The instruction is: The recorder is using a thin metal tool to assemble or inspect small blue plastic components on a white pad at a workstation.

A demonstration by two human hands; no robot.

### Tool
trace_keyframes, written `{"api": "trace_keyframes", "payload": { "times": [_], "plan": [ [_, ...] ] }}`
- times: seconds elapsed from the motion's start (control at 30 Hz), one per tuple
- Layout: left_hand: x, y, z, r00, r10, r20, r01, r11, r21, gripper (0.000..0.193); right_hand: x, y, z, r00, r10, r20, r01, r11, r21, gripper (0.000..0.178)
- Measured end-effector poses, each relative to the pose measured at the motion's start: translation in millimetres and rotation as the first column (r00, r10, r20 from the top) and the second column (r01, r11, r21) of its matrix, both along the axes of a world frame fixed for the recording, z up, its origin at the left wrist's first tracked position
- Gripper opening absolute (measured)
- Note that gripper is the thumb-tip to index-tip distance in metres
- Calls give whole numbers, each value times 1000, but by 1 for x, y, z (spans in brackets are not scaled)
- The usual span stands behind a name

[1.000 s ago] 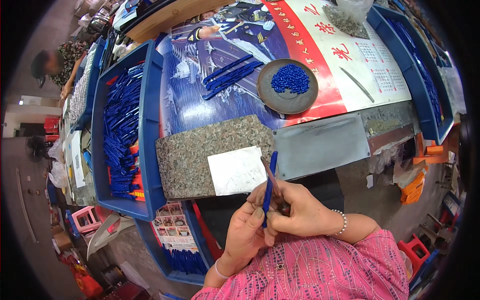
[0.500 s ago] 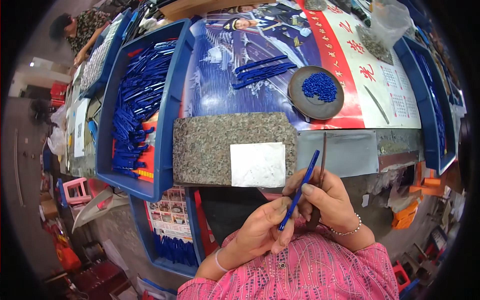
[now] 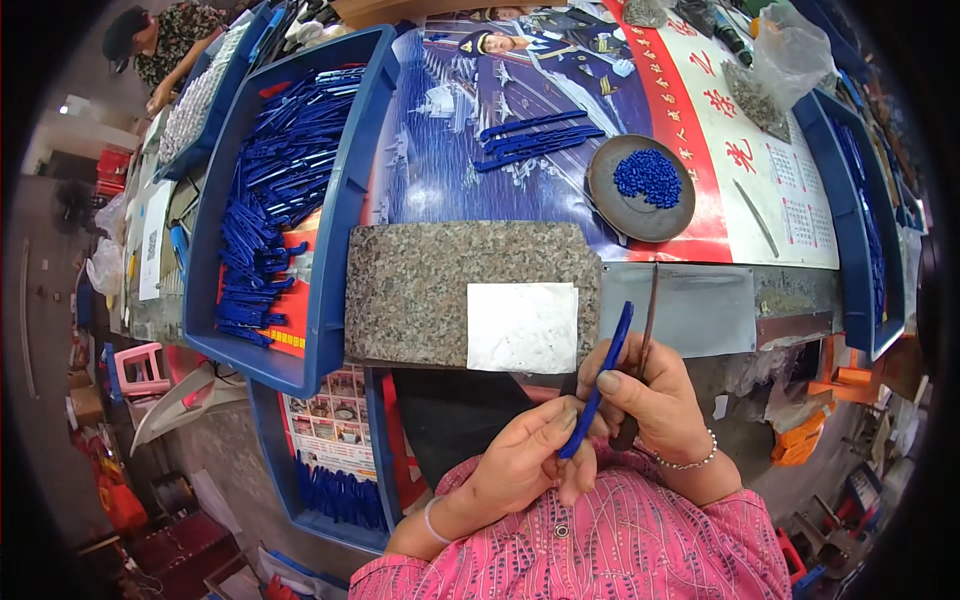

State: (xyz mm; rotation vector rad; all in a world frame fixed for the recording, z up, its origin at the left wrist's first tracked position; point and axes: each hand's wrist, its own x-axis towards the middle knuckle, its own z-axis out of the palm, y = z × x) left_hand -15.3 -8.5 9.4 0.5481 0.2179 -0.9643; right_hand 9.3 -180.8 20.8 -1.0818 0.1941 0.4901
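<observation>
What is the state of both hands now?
Left hand: closed, pinching a blue strip.
Right hand: closed, holding a thin brown tool and touching the blue strip.

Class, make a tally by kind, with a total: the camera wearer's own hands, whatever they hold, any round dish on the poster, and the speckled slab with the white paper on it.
Left hand and right hand: 2
Blue stick: 1
Thin dark tool: 1
Round dish: 1
Speckled slab: 1
White paper: 1
Total: 7
</observation>
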Motion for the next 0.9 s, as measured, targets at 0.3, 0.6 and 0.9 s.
{"api": "trace_keyframes", "payload": {
  "times": [0.3, 0.6, 0.9],
  "plan": [
    [1, 2, -7, 997, -27, -75, 19, 993, -115, 36, 4, 2, 0, 998, -1, -55, -3, 997, -83, 15],
    [2, 1, -8, 992, -40, -119, 23, 990, -140, 36, 3, -2, -2, 995, 35, -93, -41, 997, -65, 15],
    [1, -5, -4, 998, -10, -58, 3, 994, -114, 31, -1, -3, -10, 999, 37, -4, -37, 999, -16, 16]
  ]
}}
